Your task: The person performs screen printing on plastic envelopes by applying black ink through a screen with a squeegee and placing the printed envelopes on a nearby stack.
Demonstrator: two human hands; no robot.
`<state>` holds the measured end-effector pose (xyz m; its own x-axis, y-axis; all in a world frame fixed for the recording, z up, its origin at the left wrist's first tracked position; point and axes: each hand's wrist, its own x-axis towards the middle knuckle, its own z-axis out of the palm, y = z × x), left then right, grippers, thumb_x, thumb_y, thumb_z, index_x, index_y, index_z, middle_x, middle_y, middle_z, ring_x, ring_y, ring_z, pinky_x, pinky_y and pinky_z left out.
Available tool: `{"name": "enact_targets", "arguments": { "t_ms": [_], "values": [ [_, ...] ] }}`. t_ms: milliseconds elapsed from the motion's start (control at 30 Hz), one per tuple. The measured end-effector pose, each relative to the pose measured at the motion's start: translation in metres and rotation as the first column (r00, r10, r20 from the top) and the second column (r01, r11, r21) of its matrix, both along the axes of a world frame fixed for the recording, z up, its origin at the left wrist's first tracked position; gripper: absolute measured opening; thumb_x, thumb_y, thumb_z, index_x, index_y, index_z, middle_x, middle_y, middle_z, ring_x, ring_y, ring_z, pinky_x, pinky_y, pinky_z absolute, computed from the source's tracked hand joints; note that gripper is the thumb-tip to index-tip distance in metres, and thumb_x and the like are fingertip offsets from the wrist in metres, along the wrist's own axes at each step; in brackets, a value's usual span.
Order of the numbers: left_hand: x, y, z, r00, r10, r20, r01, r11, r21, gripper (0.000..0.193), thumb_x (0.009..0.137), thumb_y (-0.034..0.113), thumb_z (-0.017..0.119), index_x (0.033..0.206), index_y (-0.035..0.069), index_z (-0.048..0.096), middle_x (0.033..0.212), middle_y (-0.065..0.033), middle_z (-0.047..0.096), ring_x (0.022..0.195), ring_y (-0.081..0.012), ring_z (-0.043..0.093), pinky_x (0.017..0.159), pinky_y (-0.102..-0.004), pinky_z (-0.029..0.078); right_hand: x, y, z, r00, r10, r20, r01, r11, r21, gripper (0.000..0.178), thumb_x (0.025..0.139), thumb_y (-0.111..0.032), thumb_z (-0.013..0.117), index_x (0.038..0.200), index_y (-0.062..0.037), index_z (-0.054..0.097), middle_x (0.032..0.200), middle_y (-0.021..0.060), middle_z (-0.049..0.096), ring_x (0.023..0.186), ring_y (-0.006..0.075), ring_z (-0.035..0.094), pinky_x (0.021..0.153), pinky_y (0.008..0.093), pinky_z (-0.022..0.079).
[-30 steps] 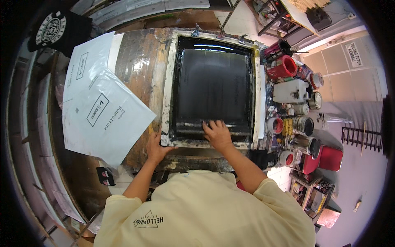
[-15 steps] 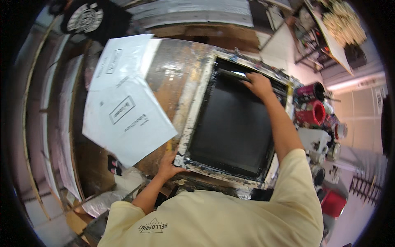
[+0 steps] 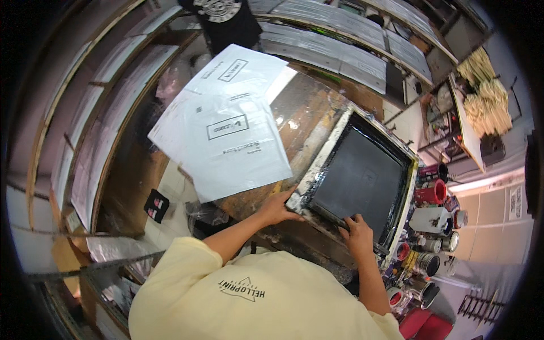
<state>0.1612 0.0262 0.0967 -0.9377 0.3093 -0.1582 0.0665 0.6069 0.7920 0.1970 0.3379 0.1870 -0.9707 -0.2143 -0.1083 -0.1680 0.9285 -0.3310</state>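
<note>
Screen frame (image 3: 324, 152), with a whitish rim, lies on the right part of the counter (image 3: 303, 119), set at a slant, its near edge toward the person's shirt (image 3: 255, 289). At the far left stand shelves (image 3: 85, 175) holding white boards. A small black item (image 3: 156, 205) lies on the floor in front of them; its kind I cannot tell. White sheets (image 3: 249, 158) overlap on the counter's left side, hiding much of its left edge; a black shirt (image 3: 229, 25) is beyond their far end. The sheets' nearest right corner comes just beside the frame's left edge, while toward the counter's far edge the strip of bare wood between them widens, giving open room.

The left hand (image 3: 277, 208) is at the frame's near left corner, thumb spread wide from the fingers and pressed along the near edge, not closed round it. Inside the frame is a dark flat panel (image 3: 362, 170). At the panel's near edge, the right hand (image 3: 361, 238) has its fingers bent and closed on a dark bar (image 3: 328, 214) that runs alongside that edge. Along the counter's right edge, a red tub (image 3: 433, 194), a white jug (image 3: 429, 220) and cans (image 3: 425, 263) crowd close to the frame, so room on that side is tight.
</note>
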Motion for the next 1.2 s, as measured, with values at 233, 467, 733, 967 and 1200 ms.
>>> {"name": "enact_targets", "arguments": {
  "t_ms": [233, 467, 733, 967, 1200],
  "values": [
    [-0.018, 0.014, 0.077, 0.992, 0.127, -0.007, -0.117, 0.93, 0.35, 0.12, 0.062, 0.063, 0.092, 0.152, 0.0, 0.046, 0.132, -0.0259, 0.066, 0.121, -0.0353, 0.066, 0.105, -0.0414, 0.048, 0.015, -0.03, 0.046, 0.876, -0.061, -0.479, 0.197, 0.951, 0.24, 0.046, 0.085, -0.02, 0.073, 0.128, -0.0066, 0.063, 0.107, 0.0145, 0.061, 0.109, 0.0354, 0.059, 0.099, 0.0537, 0.04],
    [-0.079, -0.029, 0.078, 0.942, 0.181, -0.281, -0.052, 0.91, 0.411, 0.074, 0.081, 0.042, 0.087, 0.136, 0.001, 0.06, 0.113, -0.0192, 0.068, 0.1, -0.032, 0.068, 0.09, -0.0389, 0.053, -0.05, -0.005, 0.102, 0.732, 0.005, -0.681, 0.298, 0.897, 0.326, 0.047, 0.087, -0.029, 0.062, 0.129, -0.0073, 0.064, 0.114, 0.013, 0.063, 0.111, 0.0333, 0.058, 0.102, 0.0555, 0.035],
    [-0.107, -0.312, -0.089, 0.744, 0.536, -0.399, -0.668, 0.577, -0.47, 0.065, 0.109, 0.038, 0.042, 0.16, -0.001, 0.03, 0.167, -0.0181, 0.031, 0.156, -0.0359, 0.023, 0.128, -0.0491, 0.016, -0.088, 0.022, 0.136, 0.775, -0.004, -0.632, 0.256, 0.917, 0.308, 0.045, 0.1, -0.035, 0.049, 0.126, -0.0012, 0.063, 0.114, 0.0189, 0.066, 0.111, 0.0396, 0.061, 0.097, 0.0517, 0.04],
    [-0.098, -0.352, -0.113, 0.798, 0.457, -0.392, -0.596, 0.509, -0.621, 0.063, 0.11, 0.038, 0.035, 0.162, 0.003, 0.027, 0.171, -0.0096, 0.024, 0.159, -0.0287, 0.016, 0.129, -0.0507, 0.007, -0.108, 0.026, 0.161, 0.769, 0.005, -0.639, 0.24, 0.924, 0.297, 0.05, 0.104, -0.04, 0.044, 0.122, 0.0013, 0.064, 0.113, 0.022, 0.067, 0.107, 0.0425, 0.061, 0.094, 0.0483, 0.042],
    [-0.057, -0.414, -0.102, 0.749, 0.597, -0.286, -0.598, 0.425, -0.68, 0.063, 0.11, 0.037, 0.033, 0.164, 0.006, 0.025, 0.172, -0.0077, 0.021, 0.16, -0.0305, 0.014, 0.129, -0.0524, 0.005, -0.113, 0.04, 0.158, 0.775, 0.004, -0.633, 0.232, 0.929, 0.29, 0.05, 0.105, -0.041, 0.044, 0.122, 0.0019, 0.064, 0.114, 0.0234, 0.067, 0.109, 0.0436, 0.061, 0.096, 0.0488, 0.041]
  ]
}}
